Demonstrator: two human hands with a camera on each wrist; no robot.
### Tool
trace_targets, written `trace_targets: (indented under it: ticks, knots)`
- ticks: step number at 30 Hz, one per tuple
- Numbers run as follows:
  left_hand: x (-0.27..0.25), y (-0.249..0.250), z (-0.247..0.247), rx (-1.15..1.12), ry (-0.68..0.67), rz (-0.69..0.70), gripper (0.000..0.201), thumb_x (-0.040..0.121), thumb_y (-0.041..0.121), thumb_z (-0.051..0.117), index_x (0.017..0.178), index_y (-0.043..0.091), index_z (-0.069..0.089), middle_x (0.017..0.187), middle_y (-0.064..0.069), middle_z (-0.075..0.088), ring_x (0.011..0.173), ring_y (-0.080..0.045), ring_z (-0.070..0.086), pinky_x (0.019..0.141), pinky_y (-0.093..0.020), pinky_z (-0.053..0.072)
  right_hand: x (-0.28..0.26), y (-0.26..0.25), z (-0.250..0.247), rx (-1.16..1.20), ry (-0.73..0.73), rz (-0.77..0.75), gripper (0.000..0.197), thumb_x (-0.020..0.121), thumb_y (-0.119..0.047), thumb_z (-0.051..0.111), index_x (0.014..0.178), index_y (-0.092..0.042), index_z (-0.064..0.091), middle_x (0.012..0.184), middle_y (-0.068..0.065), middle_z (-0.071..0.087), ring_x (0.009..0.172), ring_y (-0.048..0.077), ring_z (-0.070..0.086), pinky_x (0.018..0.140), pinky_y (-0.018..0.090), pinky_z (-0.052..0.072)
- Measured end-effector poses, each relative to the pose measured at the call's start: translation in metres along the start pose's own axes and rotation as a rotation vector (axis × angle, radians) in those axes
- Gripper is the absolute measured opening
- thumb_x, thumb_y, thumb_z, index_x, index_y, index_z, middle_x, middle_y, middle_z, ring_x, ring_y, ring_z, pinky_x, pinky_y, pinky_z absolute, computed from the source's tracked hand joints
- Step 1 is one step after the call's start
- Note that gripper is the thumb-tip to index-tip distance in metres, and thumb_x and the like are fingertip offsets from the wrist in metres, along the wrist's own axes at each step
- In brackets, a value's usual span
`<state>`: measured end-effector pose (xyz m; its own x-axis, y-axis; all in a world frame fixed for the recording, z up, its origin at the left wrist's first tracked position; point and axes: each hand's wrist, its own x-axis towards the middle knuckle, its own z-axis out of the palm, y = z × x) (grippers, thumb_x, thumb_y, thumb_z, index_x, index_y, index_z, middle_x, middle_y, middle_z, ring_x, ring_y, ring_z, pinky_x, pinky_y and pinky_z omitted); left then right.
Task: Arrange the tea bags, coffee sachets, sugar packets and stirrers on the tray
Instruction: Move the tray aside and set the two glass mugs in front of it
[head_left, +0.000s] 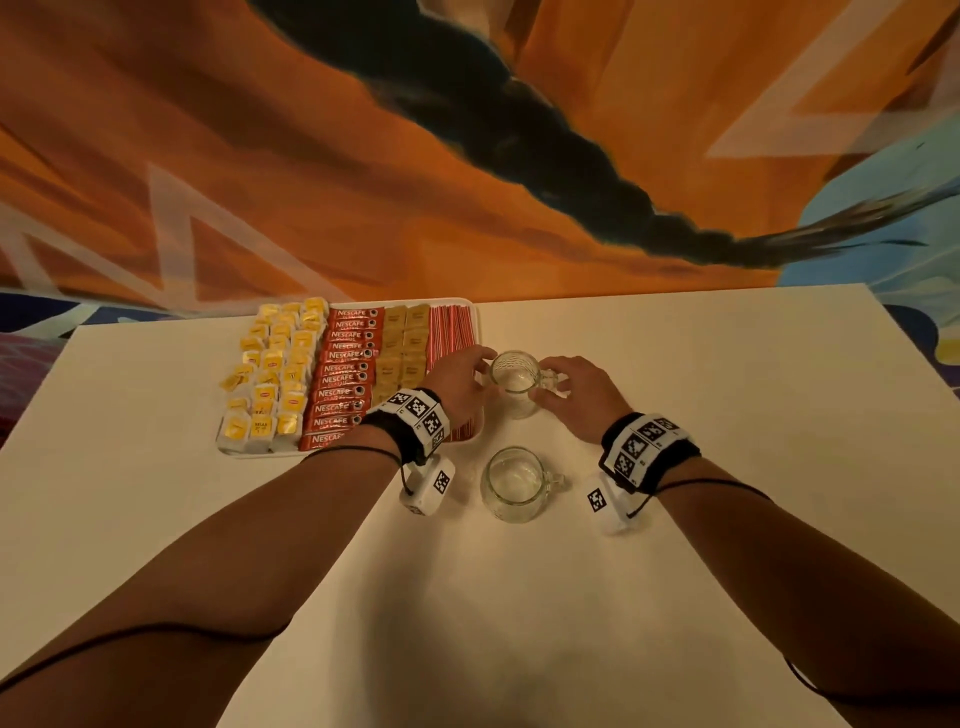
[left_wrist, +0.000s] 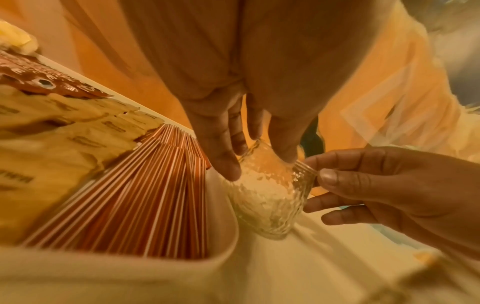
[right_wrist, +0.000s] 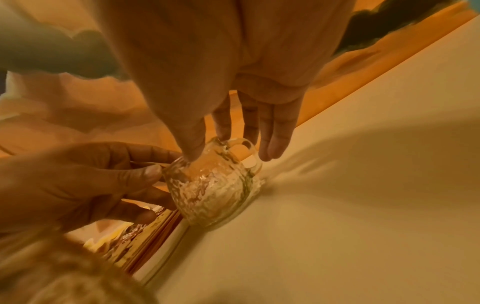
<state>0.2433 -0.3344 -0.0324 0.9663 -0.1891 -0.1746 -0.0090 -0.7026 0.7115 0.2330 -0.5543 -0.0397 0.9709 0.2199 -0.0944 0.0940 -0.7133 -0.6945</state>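
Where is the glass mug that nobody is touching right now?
In the head view, the untouched glass mug stands on the white table between the two wrists, nearer the person than the held mug and off the tray's right corner.

2 mugs (head_left: 513, 383) (one behind the other) stand right of tray (head_left: 476, 332).

white table (head_left: 675, 415) carries filled tray (head_left: 477, 317), two glass mugs (head_left: 511, 382) (head_left: 514, 483) beside it.
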Motion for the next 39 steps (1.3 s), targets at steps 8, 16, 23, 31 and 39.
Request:
trace_targets:
  ticks: [8, 16, 23, 31, 39]
  knots:
    - [0.047, 0.008, -0.019, 0.048, 0.081, -0.049, 0.045, 0.089, 0.015, 0.069, 0.132, 0.013, 0.056, 0.119, -0.006, 0.065, 0.106, -0.024, 0.063, 0.095, -0.039, 0.053, 0.057, -0.011, -0.002, -0.068, 0.029, 0.017, 0.049, 0.092, -0.034, 0.070, 0.135, -0.015, 0.057, 0.130, 0.015, 0.059, 0.116, 0.031, 0.059, 0.101, 0.042, 0.047]
    - [0.075, 0.012, -0.022, 0.141, 0.131, -0.094, 0.045, 0.091, 0.022, 0.066, 0.134, 0.018, 0.055, 0.113, -0.005, 0.067, 0.103, -0.023, 0.063, 0.083, -0.025, 0.045, 0.088, -0.012, -0.002, -0.145, 0.026, 0.071, 0.055, 0.096, -0.034, 0.064, 0.145, -0.014, 0.048, 0.145, 0.012, 0.050, 0.133, 0.029, 0.045, 0.108, 0.034, 0.034]
    - [0.087, 0.015, -0.022, 0.096, 0.133, -0.097, 0.038, 0.090, 0.020, 0.066, 0.127, 0.021, 0.057, 0.100, -0.006, 0.072, 0.094, -0.024, 0.067, 0.082, -0.031, 0.053, 0.096, -0.013, -0.004, -0.146, 0.047, 0.093, 0.054, 0.096, -0.032, 0.065, 0.143, -0.014, 0.048, 0.143, 0.015, 0.051, 0.132, 0.031, 0.046, 0.107, 0.035, 0.035]
    - [0.086, 0.013, -0.023, 0.094, 0.138, -0.075, 0.039, 0.091, 0.020, 0.065, 0.128, 0.019, 0.056, 0.102, -0.007, 0.071, 0.095, -0.026, 0.067, 0.082, -0.034, 0.055, 0.096, -0.014, -0.005, -0.121, 0.057, 0.116, 0.056, 0.096, -0.031, 0.065, 0.146, -0.015, 0.047, 0.147, 0.014, 0.047, 0.135, 0.029, 0.046, 0.110, 0.033, 0.035]
    - [0.044, 0.004, -0.027, 0.067, 0.062, -0.045, 0.045, 0.091, 0.031, 0.065, 0.133, 0.019, 0.055, 0.112, 0.000, 0.064, 0.102, -0.020, 0.062, 0.087, -0.032, 0.052, 0.060, -0.017, -0.014, -0.061, 0.072, 0.023, 0.044, 0.094, -0.029, 0.068, 0.135, -0.016, 0.057, 0.143, 0.008, 0.050, 0.123, 0.026, 0.057, 0.106, 0.036, 0.044]
